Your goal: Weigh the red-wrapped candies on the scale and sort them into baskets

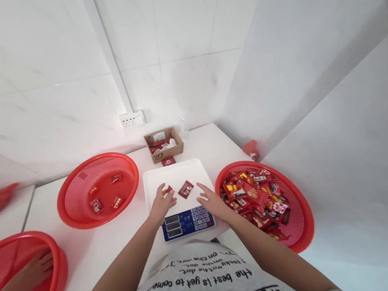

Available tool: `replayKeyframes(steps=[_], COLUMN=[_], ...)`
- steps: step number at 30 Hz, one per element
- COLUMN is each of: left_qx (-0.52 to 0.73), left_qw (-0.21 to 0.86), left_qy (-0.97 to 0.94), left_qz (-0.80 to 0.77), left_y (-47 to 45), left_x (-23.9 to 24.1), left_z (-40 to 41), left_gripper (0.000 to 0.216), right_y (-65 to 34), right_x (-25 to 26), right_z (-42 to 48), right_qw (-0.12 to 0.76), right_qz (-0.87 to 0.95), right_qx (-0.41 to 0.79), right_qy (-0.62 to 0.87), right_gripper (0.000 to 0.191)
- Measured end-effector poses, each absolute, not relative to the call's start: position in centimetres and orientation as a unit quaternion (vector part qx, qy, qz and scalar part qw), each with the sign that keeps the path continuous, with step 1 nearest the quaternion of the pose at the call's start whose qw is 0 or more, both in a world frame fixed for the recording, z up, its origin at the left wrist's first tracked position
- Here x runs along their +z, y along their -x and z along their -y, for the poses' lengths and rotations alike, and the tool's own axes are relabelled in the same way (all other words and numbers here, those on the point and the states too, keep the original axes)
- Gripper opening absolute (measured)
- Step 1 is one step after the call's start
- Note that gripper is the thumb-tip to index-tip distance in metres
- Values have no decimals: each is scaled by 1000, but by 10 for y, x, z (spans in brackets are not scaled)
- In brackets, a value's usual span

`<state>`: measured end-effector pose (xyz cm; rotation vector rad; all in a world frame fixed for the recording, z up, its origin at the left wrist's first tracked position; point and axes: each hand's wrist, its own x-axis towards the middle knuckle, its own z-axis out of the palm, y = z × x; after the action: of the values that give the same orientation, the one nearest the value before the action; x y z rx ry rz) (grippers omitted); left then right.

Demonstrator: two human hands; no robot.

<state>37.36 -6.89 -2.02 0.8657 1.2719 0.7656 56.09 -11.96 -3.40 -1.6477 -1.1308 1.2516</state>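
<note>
A white weighing scale [191, 171] with a blue keypad panel [187, 222] sits on the white table in front of me. Two small red snack packets lie on its pan. My left hand [162, 203] rests on the pan with its fingertips pinched on the left packet [168, 189]. The other packet [185, 189] lies free between my hands. My right hand [214, 202] lies flat on the pan's right side, fingers stretched out, holding nothing.
A red basket [305, 218] full of red packets stands at the right. Another red basket [73, 205] with several packets is at the left. A small cardboard box [164, 144] is behind the scale. Another person's hand [33, 273] reaches into a third red basket [60, 267] at far left.
</note>
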Motion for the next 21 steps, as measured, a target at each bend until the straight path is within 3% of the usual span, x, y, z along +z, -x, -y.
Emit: replayKeyframes(steps=[3,5,8,10,14,21], left_qx=[288,240,172,139,101,68], left_qw=[568,457,279,221,202,196], left_qy=[-487,-600,-764,-837,-884,-862], left_qz=[-597,-611,-556,-482,-410,-463], left_y=[-364,-363,-373,-384,-402,-393], left_x=[-31,-38,-45,-48,-56,-72], left_z=[67,69,75,78,75,60], left_gripper=[61,58,51,48,43,46], right_y=[-581,-599,-625,-639,-651,-651], right_x=[-43,-48,-58,-66,-78,-83], right_z=[142,160,188,202,214,204], right_qw=[398,386,304,214,84,0], right_qz=[487,492,493,502,540,540], right_qx=[370,310,297,298,287,283], right_qy=[684,716,759,783,787,793], right_gripper=[43,37,32,32,38,48])
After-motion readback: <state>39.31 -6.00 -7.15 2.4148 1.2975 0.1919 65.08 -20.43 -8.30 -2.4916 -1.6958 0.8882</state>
